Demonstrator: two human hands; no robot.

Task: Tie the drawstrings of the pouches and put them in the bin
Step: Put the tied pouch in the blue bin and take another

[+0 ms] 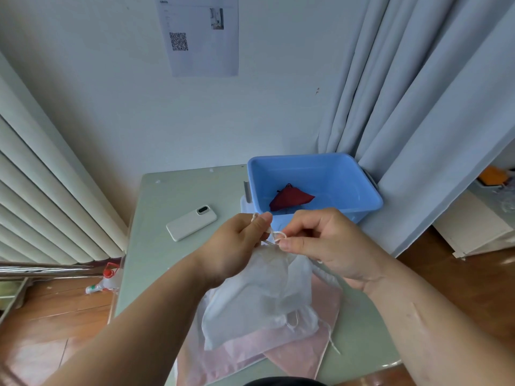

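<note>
A sheer white pouch (pixel 259 299) hangs gathered at its neck above the table. Its cream drawstring (pixel 276 235) forms a small loop between my hands. My left hand (pixel 237 246) pinches one end of the string, which pokes up past the thumb. My right hand (pixel 320 243) pinches the loop with thumb and forefinger. Under the white pouch lie pale pink pouches (pixel 301 349) flat on the table. The blue bin (pixel 370 196) stands at the table's far right and holds a dark red pouch (pixel 291 199).
A white phone (pixel 191 222) lies face down on the pale green table (pixel 156 263), left of my hands. Grey curtains (pixel 418 107) hang behind the bin. A radiator (pixel 41 190) is on the left, with a spray bottle (pixel 104 282) on the wooden floor.
</note>
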